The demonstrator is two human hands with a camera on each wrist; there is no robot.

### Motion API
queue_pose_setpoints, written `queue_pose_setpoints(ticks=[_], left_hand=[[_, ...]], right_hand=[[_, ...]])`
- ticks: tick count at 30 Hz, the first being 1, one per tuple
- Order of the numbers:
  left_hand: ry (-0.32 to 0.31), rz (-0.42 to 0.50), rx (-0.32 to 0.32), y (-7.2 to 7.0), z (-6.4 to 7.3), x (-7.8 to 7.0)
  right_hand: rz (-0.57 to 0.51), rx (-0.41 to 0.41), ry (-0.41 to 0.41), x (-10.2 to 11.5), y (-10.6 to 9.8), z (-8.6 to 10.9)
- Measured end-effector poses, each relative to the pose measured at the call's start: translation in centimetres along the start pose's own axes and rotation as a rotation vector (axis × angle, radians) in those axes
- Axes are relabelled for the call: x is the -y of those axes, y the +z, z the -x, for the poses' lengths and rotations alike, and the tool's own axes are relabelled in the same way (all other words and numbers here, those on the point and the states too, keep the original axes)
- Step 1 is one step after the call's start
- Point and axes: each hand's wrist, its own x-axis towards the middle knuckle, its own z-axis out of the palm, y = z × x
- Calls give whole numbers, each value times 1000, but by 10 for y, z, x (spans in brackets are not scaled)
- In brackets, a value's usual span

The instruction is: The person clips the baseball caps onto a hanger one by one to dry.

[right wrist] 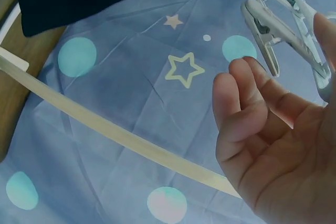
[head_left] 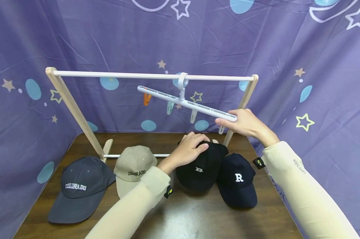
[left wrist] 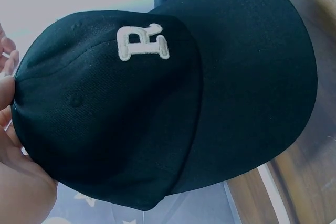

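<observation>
My left hand (head_left: 189, 151) pinches the top of a black baseball cap (head_left: 201, 171), its brim toward me. In the left wrist view that cap (left wrist: 136, 93) shows a white R, with my thumb (left wrist: 5, 92) at the crown's edge. My right hand (head_left: 247, 122) holds the right end of a pale clip hanger (head_left: 180, 100) that hooks over the rack's white rail (head_left: 117, 75). Orange, mint and whitish clips hang below the bar. The right wrist view shows a grey-white clip (right wrist: 275, 30) close to the fingertips of my right hand (right wrist: 283, 135).
A grey cap (head_left: 84, 186) and a beige cap (head_left: 135, 166) lie left on the wooden table (head_left: 185, 212). To the right of the black cap lies a navy cap (head_left: 236, 179) with an R. A wooden rack post (head_left: 78, 114) stands at the left, before a purple curtain (head_left: 108, 30).
</observation>
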Motion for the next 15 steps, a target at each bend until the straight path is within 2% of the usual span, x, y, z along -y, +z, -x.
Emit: queue_pose_setpoints(ticks=[10,15], left_hand=[[2,8,10,1,-2,-2],[3,6,9,1,-4,-2]], right_hand=[[83,96,-61,5,-11,-5],[132,179,-60,13,-16,-9]])
